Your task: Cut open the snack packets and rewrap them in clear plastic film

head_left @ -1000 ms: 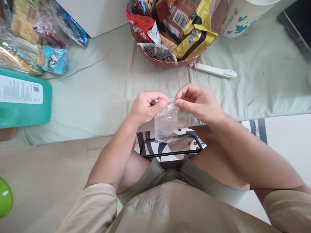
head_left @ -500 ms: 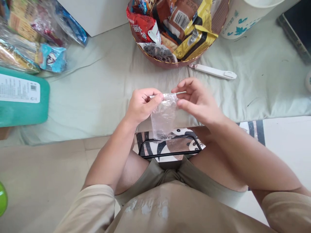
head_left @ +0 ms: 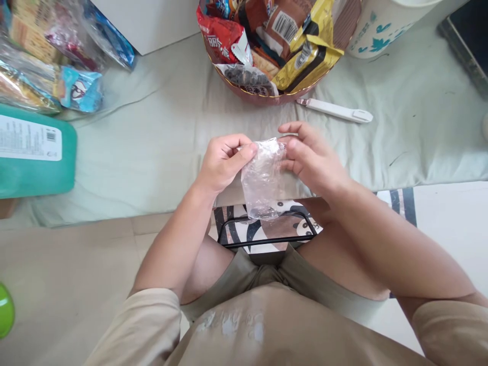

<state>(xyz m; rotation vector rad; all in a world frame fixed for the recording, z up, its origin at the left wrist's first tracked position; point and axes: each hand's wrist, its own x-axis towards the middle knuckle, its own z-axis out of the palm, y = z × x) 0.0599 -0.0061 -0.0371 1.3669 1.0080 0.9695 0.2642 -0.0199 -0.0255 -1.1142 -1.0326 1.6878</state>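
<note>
Glossy, crinkled clear plastic bag (head_left: 262, 183)

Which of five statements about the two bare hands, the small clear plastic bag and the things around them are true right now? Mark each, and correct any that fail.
1. The left hand has its grip on the small clear plastic bag. True.
2. A slim white-handled tool lies near the round reddish-brown bowl with a gold rim. True.
3. The bowl is empty. False: it holds wrapped snacks.
4. Nothing stands on the picture-right side of the bowl. False: a white cup with teal leaf print does.
5. The right hand is inside the bowl. False: it is at the bag's upper right edge.
</note>
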